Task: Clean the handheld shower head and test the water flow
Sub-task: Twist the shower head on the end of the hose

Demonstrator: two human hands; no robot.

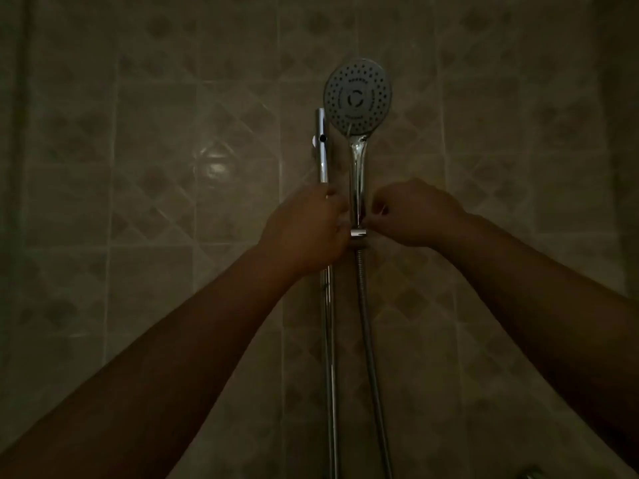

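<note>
1. The dim beige tiled wall with a diamond pattern (155, 188) fills the whole view; it lies bare and wide to either side of the fittings, so the open room for my arms is left and right, while the middle is crowded
2. The upright chrome slide rail (322, 146) runs from its capped top, level with the head, down past the bottom edge, where it is cut off
3. The ribbed metal shower hose (369, 340) hangs just right of the rail and also leaves the view at the bottom
4. The round grey-faced handheld shower head with a chrome handle (358, 93) stands upright in its chrome holder bracket (358, 234), face towards me, just right of the rail
5. My left hand (307, 229) is curled round the rail beside the bracket, its thumb against the bracket's left side
6. My right hand (411, 212) has its fingers curled in at the handle's base; in this poor light I cannot tell whether they pinch the handle or the bracket
7. A pale curved shape at the bottom right corner is too dark to make out
</note>
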